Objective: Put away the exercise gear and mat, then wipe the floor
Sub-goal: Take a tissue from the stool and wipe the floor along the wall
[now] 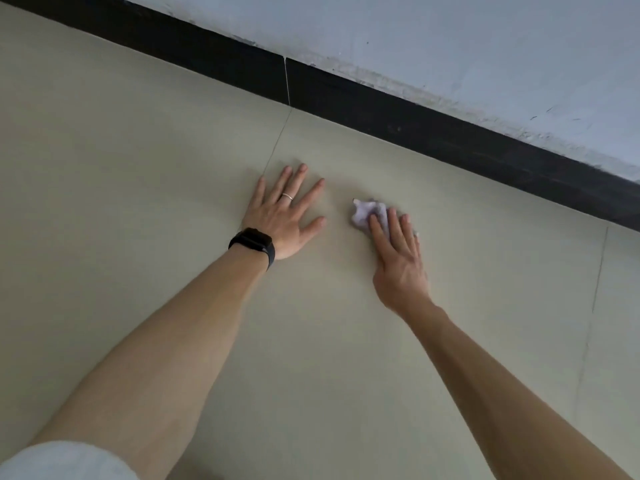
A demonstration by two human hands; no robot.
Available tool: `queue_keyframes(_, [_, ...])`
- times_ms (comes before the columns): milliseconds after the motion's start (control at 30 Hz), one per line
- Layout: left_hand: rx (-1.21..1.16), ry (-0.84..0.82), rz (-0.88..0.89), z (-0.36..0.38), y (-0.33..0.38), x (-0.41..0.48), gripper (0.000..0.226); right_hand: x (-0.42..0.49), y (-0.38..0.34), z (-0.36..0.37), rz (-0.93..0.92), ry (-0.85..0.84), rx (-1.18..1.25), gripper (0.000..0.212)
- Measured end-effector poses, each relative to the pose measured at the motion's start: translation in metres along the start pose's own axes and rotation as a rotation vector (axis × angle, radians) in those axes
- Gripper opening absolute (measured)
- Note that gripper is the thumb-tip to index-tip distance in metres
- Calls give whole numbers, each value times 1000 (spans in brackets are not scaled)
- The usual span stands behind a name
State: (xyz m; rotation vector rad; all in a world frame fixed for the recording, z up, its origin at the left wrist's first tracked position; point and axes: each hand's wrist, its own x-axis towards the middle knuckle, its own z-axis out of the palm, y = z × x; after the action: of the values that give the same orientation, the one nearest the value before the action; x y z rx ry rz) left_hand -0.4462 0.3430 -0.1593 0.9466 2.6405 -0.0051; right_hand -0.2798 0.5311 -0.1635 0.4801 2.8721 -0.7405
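Observation:
My left hand [289,213] lies flat on the beige tiled floor [138,188], fingers spread, a ring on one finger and a black watch on the wrist. To its right, my right hand [398,251] presses down on a crumpled pale purple cloth [363,214] against the floor. The cloth sticks out ahead of my fingertips; the part under my palm is hidden. No exercise gear or mat is in view.
A black skirting board [398,116] runs diagonally from upper left to right, with a pale grey wall [450,39] above it. Thin tile joints cross the floor left of my left hand and at the far right.

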Motion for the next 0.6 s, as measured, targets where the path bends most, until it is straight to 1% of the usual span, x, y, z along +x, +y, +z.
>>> queue_keyframes(33, [12, 18, -4, -4, 3, -9, 64, 17, -3, -4, 55, 18, 5, 76])
queue_keyframes(67, [-21, 73, -21, -7, 7, -25, 62, 26, -8, -4, 90, 35, -2, 78])
queue_keyframes(133, [-169, 180, -142, -6, 11, -74, 64, 18, -24, 6, 110, 71, 2, 82])
queue_keyframes(167, [-225, 186, -229, 0, 12, -106, 66, 0, -35, 15, 62, 70, 5, 82])
queue_keyframes(200, [-246, 155, -310, 8, 12, -138, 70, -24, -47, 27, -28, 49, 1, 82])
queue_keyframes(233, [-234, 80, -378, 14, 11, -169, 74, -56, -59, 39, -141, -3, -12, 82])
queue_keyframes(300, [-207, -151, -471, 23, 5, -216, 83, -119, -77, 57, -354, -175, -54, 81])
queue_keyframes(367, [-193, -343, -450, 22, -4, -239, 90, -151, -80, 59, -469, -319, -54, 79])
queue_keyframes(400, [-157, -401, -407, 17, -9, -241, 94, -149, -78, 56, -478, -358, -53, 79])
queue_keyframes(467, [-59, -477, -339, 5, -19, -237, 102, -117, -75, 45, -418, -339, -81, 80])
queue_keyframes(533, [-6, -509, -336, -3, -22, -232, 107, -63, -73, 31, -305, -258, -84, 82])
queue_keyframes(600, [4, -497, -346, -1, -21, -234, 112, -11, -76, 13, -170, -251, -103, 84])
